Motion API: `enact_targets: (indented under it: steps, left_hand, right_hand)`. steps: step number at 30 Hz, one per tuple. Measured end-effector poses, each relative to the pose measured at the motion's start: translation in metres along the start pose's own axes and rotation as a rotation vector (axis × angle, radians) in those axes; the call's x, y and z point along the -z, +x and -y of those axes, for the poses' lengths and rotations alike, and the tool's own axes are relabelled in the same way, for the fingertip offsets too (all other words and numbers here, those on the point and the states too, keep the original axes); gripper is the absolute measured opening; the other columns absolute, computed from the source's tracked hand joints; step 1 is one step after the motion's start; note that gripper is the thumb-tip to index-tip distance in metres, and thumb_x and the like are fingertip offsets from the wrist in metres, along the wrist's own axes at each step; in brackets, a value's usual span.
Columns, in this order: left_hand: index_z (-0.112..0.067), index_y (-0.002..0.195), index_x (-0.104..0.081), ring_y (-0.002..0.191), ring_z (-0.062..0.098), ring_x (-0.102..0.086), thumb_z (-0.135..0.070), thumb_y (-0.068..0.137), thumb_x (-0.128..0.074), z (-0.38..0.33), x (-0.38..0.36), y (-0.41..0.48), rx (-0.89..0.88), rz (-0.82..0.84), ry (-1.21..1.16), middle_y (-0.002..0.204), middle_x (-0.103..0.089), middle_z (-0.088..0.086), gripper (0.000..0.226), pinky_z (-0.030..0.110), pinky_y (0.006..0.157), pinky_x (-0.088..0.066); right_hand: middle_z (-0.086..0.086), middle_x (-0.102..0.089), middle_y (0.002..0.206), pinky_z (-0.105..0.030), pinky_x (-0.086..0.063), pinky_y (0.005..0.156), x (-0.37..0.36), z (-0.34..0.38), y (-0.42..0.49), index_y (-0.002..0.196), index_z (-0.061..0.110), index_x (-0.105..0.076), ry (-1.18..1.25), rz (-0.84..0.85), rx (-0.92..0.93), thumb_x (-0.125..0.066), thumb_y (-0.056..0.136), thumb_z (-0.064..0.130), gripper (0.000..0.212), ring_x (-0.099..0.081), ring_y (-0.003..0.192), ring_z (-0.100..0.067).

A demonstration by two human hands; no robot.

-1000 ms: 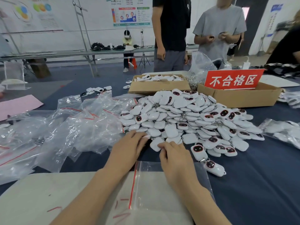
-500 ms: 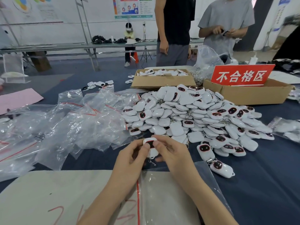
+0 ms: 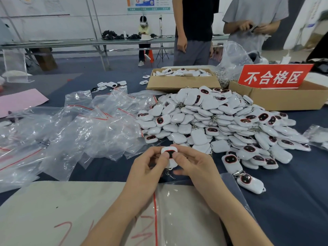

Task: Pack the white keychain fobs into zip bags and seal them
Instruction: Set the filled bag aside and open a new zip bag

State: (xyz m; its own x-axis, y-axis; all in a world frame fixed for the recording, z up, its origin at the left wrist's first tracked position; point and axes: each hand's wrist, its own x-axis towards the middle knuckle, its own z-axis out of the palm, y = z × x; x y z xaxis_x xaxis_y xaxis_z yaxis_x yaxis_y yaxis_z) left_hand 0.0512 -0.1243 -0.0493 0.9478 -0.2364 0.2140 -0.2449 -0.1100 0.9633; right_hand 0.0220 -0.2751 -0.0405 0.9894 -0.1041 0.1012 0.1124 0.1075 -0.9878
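Note:
Both hands hold one white keychain fob (image 3: 169, 153) with a dark face, just in front of the big pile of fobs (image 3: 218, 121). My left hand (image 3: 149, 167) pinches its left side with thumb and fingers. My right hand (image 3: 193, 164) pinches its right side. The fob's metal ring hangs below, partly hidden by the fingers. A clear zip bag (image 3: 177, 210) with a red seal line lies flat under my forearms. A heap of empty zip bags (image 3: 79, 132) lies to the left.
Two cardboard boxes stand behind the pile: one with fobs (image 3: 182, 80), one with a red sign (image 3: 273, 77). A beige sheet (image 3: 53, 210) covers the near table. Bagged fobs (image 3: 319, 137) lie at the right edge. Two people stand across the table.
Both hands left the edge of the pile, lifting one fob. They now hold it between them, closer to me and slightly higher than half a second ago.

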Motion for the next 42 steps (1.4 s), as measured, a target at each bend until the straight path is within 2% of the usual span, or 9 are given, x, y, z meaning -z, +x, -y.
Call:
enact_targets:
  steps: [3, 8, 12, 20, 24, 29, 33, 37, 42]
  left_hand:
    - [-0.031, 0.106, -0.074, 0.070, 0.003, -0.058, -0.027, 0.100, -0.060, 0.001, 0.000, 0.000, 0.004, 0.004, -0.001, 0.080, -0.068, -0.011, 0.016, 0.019, 0.069, -0.051]
    - [-0.033, 0.111, -0.074, 0.075, 0.006, -0.062, -0.026, 0.102, -0.059, 0.001, 0.000, -0.001, 0.000, 0.016, -0.009, 0.093, -0.074, -0.007, 0.019, 0.033, 0.076, -0.056]
    - [-0.031, 0.115, -0.073, 0.072, 0.001, -0.061, -0.026, 0.102, -0.058, 0.002, 0.000, -0.001, -0.023, 0.026, -0.008, 0.094, -0.074, -0.010, 0.021, 0.021, 0.071, -0.054]
    - [-0.035, 0.113, -0.073, 0.070, 0.002, -0.059, -0.027, 0.102, -0.058, 0.004, 0.000, -0.002, -0.041, 0.023, 0.025, 0.090, -0.073, -0.010, 0.020, 0.027, 0.068, -0.055]
    - [-0.037, 0.113, -0.073, 0.071, 0.001, -0.059, -0.027, 0.103, -0.057, 0.003, 0.000, -0.002, -0.037, 0.036, 0.035, 0.090, -0.073, -0.010, 0.021, 0.019, 0.069, -0.052]
    - [-0.034, 0.114, -0.073, 0.069, 0.002, -0.058, -0.026, 0.102, -0.057, 0.001, -0.001, -0.002, -0.031, 0.026, 0.020, 0.089, -0.072, -0.006, 0.021, 0.016, 0.064, -0.051]
    - [-0.033, 0.116, -0.072, 0.075, 0.001, -0.063, -0.022, 0.102, -0.059, -0.001, -0.002, -0.003, -0.021, 0.029, 0.006, 0.095, -0.075, -0.011, 0.022, 0.017, 0.068, -0.052]
    - [-0.033, 0.122, -0.067, 0.098, 0.010, -0.070, -0.016, 0.098, -0.066, -0.001, -0.003, -0.004, -0.027, 0.070, 0.033, 0.106, -0.075, -0.011, 0.029, 0.024, 0.085, -0.056]
    - [-0.032, 0.118, -0.068, 0.097, 0.011, -0.069, -0.010, 0.097, -0.065, -0.003, 0.000, -0.005, -0.051, 0.051, 0.030, 0.104, -0.075, -0.010, 0.031, 0.018, 0.084, -0.054]
  right_hand:
    - [0.006, -0.077, 0.102, -0.022, -0.058, 0.071, 0.000, -0.001, 0.000, 0.101, 0.034, -0.078, 0.004, -0.008, -0.009, -0.066, 0.095, 0.016, 0.022, -0.071, 0.098, -0.010]
    - [0.006, -0.077, 0.102, -0.021, -0.057, 0.070, 0.001, -0.004, 0.001, 0.101, 0.033, -0.079, 0.021, -0.023, -0.027, -0.066, 0.095, 0.016, 0.022, -0.070, 0.097, -0.008]
    - [0.006, -0.077, 0.101, -0.020, -0.057, 0.071, 0.001, -0.005, 0.002, 0.098, 0.035, -0.079, 0.030, -0.035, -0.034, -0.067, 0.095, 0.016, 0.023, -0.070, 0.094, -0.005]
    - [0.006, -0.078, 0.101, -0.020, -0.057, 0.073, 0.002, -0.010, 0.004, 0.105, 0.027, -0.077, 0.017, -0.054, -0.045, -0.067, 0.095, 0.015, 0.019, -0.071, 0.095, -0.007]
    - [0.005, -0.078, 0.101, -0.022, -0.059, 0.078, 0.003, -0.013, 0.005, 0.104, 0.027, -0.077, -0.005, -0.055, -0.046, -0.066, 0.095, 0.016, 0.018, -0.072, 0.099, -0.012]
    - [0.004, -0.078, 0.102, -0.024, -0.059, 0.083, 0.004, -0.014, 0.006, 0.102, 0.030, -0.078, -0.001, -0.049, -0.048, -0.065, 0.096, 0.017, 0.020, -0.072, 0.101, -0.015]
    - [0.003, -0.078, 0.104, -0.032, -0.058, 0.091, 0.004, -0.015, 0.006, 0.107, 0.027, -0.076, 0.015, -0.053, -0.042, -0.066, 0.095, 0.017, 0.019, -0.071, 0.105, -0.017]
    - [0.001, -0.077, 0.107, -0.034, -0.057, 0.095, 0.006, -0.013, 0.004, 0.112, 0.024, -0.075, 0.050, -0.035, -0.030, -0.064, 0.096, 0.015, 0.021, -0.071, 0.106, -0.019]
    - [-0.001, -0.076, 0.111, -0.029, -0.054, 0.098, 0.006, -0.009, 0.003, 0.120, 0.017, -0.071, 0.021, 0.050, -0.001, -0.066, 0.093, 0.007, 0.029, -0.070, 0.108, -0.018]
